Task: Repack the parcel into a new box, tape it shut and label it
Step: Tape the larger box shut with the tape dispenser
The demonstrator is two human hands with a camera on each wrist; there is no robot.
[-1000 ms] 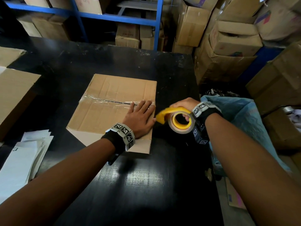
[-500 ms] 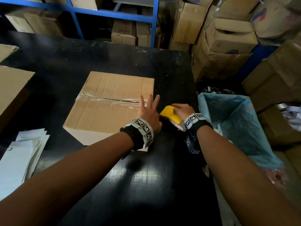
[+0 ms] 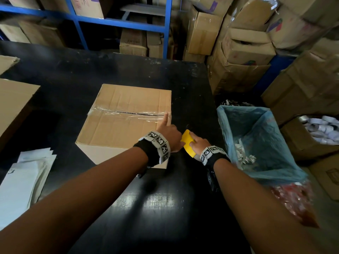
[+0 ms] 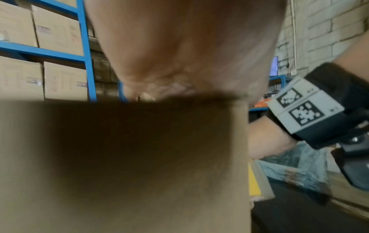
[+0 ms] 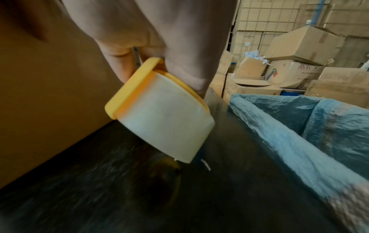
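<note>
The box [image 3: 126, 118] sits at the middle of the black counter [image 3: 165, 208], flaps closed, with a clear tape strip [image 3: 128, 114] running along its top seam from 9 o'clock to 3 o'clock. My left hand [image 3: 169, 133] rests at the box's 3 o'clock edge, index finger straight and pressing the end of the strip, the other fingers loosely tucked and holding nothing. My right hand [image 3: 197, 143] is just beside it, off the box's 3 o'clock side, fingers curled round the yellow tape dispenser [image 5: 157, 110], which hangs low against the box wall, just above the counter. I judge the step in hand to be finishing the seam: carrying the tape over the edge and down the side, then cutting it. To do it well I should keep my left finger firmly on the strip so it does not lift, keep the tape taut and in line with the seam, and tilt the dispenser so its blade bites cleanly; I cannot see the blade or the free tape from here. Then I should rub the strip flat, since it looks wrinkled near the 3 o'clock end. The blue bin [image 3: 256, 143] stands close at 3 o'clock, so my right elbow has little room. The papers [image 3: 23, 176] at 8 o'clock may serve for the label, not yet applied.
</note>
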